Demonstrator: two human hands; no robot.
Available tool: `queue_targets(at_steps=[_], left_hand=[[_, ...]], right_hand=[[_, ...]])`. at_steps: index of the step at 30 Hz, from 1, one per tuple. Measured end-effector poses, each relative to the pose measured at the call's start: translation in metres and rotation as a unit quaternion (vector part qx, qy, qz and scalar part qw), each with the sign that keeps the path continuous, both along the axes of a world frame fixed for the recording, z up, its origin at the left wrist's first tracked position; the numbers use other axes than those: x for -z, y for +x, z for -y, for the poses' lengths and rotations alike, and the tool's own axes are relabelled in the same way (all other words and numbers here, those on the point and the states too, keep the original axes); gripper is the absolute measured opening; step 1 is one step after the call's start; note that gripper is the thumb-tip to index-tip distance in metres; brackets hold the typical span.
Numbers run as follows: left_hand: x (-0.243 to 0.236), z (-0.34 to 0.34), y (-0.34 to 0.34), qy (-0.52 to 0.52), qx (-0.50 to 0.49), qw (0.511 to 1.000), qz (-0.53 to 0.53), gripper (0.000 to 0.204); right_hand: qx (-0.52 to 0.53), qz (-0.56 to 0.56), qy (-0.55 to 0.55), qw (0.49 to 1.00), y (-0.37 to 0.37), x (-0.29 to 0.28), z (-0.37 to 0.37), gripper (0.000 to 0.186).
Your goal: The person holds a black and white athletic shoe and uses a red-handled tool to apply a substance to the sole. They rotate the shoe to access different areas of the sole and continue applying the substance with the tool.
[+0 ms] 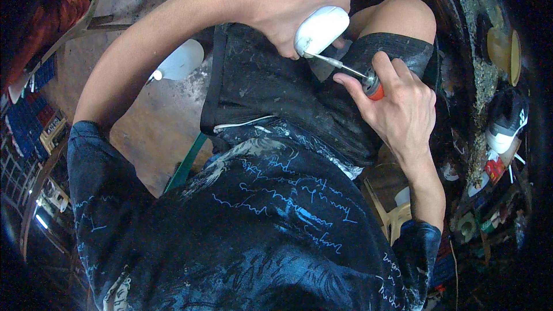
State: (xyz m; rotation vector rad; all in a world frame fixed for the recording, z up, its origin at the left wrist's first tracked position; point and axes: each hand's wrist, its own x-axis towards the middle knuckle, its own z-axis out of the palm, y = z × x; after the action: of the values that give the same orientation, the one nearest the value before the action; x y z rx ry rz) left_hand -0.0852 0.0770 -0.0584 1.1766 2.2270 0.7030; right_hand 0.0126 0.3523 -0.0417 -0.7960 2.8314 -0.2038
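Note:
My left hand reaches across from the upper left, its fingers closed around a smooth white rounded piece. A thin metal rod runs between the white piece and a short red-orange cylinder with a grey metal end. My right hand is closed round that cylinder, its thumb and forefinger on either side of the metal end. I cannot make out the exact kind of either held thing. Both hands are above my lap, over dark shorts; most of the left fingers are hidden behind the white piece.
A similar white rounded object with a narrow tip lies on the stained brown floor at left. To the right are a black-and-white cap and a yellowish round container. Beside my right forearm is a tan plastic frame.

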Motion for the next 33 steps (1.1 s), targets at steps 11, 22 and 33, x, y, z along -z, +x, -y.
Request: queue_targets(at_steps=[11,22,33], left_hand=[[-0.008,-0.003,-0.002,-0.062,-0.016,0.998,0.0,0.061],[-0.015,0.008,0.003,0.003,-0.039,0.999,-0.003,0.059],[-0.006,0.002,-0.007,0.005,-0.008,1.0,0.021,0.054]], right_hand=[[-0.022,-0.014,0.037,0.999,0.002,0.004,0.001,0.058],[0.067,0.034,-0.056,0.996,-0.007,-0.008,0.0,0.06],[0.088,0.043,-0.056,0.994,-0.01,-0.007,0.008,0.058]])
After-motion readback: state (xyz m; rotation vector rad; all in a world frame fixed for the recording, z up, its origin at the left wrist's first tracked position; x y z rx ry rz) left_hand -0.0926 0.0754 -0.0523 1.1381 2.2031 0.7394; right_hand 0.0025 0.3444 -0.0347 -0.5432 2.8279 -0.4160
